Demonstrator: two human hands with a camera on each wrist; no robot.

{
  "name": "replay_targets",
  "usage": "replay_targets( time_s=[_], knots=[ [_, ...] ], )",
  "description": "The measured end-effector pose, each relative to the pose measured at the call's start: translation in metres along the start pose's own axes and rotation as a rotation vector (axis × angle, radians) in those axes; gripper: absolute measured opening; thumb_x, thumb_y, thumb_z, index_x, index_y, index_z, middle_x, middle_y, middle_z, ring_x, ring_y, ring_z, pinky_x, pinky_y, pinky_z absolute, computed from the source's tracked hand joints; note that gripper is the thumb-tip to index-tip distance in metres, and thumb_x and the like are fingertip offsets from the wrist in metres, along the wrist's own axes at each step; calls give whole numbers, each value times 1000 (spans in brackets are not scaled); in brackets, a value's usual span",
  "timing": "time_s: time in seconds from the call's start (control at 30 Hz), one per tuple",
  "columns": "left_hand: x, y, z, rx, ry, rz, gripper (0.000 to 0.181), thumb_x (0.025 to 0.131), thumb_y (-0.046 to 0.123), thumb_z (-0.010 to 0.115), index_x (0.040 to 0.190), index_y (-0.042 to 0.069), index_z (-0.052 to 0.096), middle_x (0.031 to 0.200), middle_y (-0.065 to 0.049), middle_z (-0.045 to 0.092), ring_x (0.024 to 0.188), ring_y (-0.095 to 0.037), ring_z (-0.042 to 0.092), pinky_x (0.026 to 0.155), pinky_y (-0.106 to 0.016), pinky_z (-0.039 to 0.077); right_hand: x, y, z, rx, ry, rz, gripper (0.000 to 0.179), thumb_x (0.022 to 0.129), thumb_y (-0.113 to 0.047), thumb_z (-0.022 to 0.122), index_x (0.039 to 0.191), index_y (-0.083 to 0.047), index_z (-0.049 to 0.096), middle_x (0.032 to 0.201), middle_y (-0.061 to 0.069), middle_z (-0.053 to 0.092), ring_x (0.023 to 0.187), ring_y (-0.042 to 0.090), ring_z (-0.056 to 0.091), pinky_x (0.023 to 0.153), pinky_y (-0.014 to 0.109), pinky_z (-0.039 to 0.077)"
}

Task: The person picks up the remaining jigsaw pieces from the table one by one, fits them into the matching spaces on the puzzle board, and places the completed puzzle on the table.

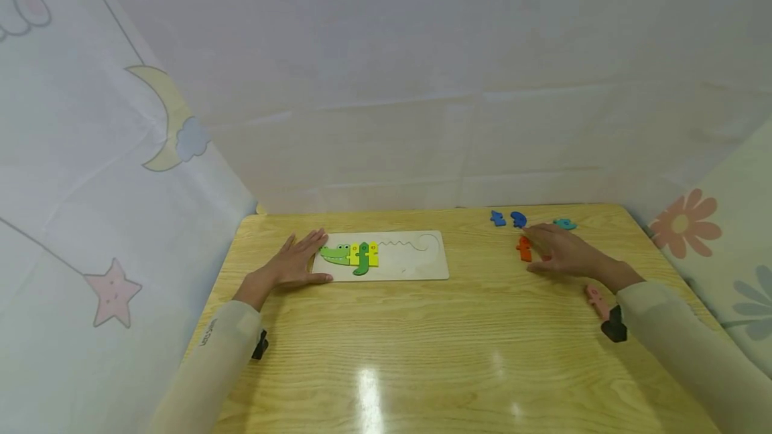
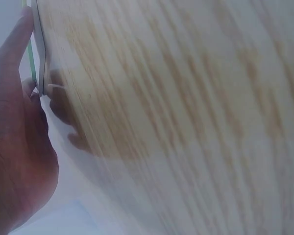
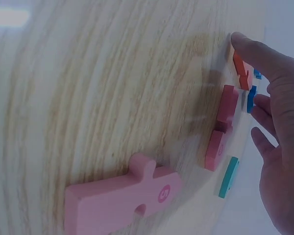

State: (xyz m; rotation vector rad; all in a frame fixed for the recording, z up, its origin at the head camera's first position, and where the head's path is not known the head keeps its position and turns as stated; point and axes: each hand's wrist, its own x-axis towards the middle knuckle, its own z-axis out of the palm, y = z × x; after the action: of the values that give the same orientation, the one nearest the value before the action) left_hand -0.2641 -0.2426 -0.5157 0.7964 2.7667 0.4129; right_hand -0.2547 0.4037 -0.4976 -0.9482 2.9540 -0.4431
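A pale puzzle board (image 1: 416, 263) lies on the left part of the table, with a green crocodile head (image 1: 335, 254), two yellow pieces (image 1: 374, 254) and a green piece (image 1: 363, 260) between them. My left hand (image 1: 292, 263) rests at the board's left end, fingers straight and spread, the thumb along its near corner. On the right, my right hand (image 1: 563, 253) reaches over an orange piece (image 1: 525, 248), thumb and fingers apart around its right side. In the right wrist view, the thumb's tip hangs beside the orange piece (image 3: 241, 68), with a gap visible between thumb and fingers.
Two blue pieces (image 1: 497, 218) and a teal piece (image 1: 565, 224) lie near the table's back edge. A pink piece marked 5 (image 3: 122, 196) and a darker pink piece (image 3: 223, 117) lie below the right hand and wrist. White cloth (image 1: 362, 86) hangs behind the table.
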Motion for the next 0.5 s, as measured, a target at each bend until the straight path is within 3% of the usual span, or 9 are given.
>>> replay_targets(
  time_s=[0.23,0.5],
  knots=[
    [-3,1,-1,-15,13,7,103,98,57,70,170,4,20,177,-18,12,163,-38,13,128,-66,4,1,0,0,33,-22,41,79,91,-33,87,148,10,54,146,34,56,133,56,51,104,73,44],
    [-6,-3,1,-12,13,6,104,97,58,70,169,3,19,177,-19,12,163,-40,12,128,-66,6,2,-1,1,69,-16,32,72,91,-29,86,145,10,57,143,33,59,133,57,51,105,76,42]
  ],
)
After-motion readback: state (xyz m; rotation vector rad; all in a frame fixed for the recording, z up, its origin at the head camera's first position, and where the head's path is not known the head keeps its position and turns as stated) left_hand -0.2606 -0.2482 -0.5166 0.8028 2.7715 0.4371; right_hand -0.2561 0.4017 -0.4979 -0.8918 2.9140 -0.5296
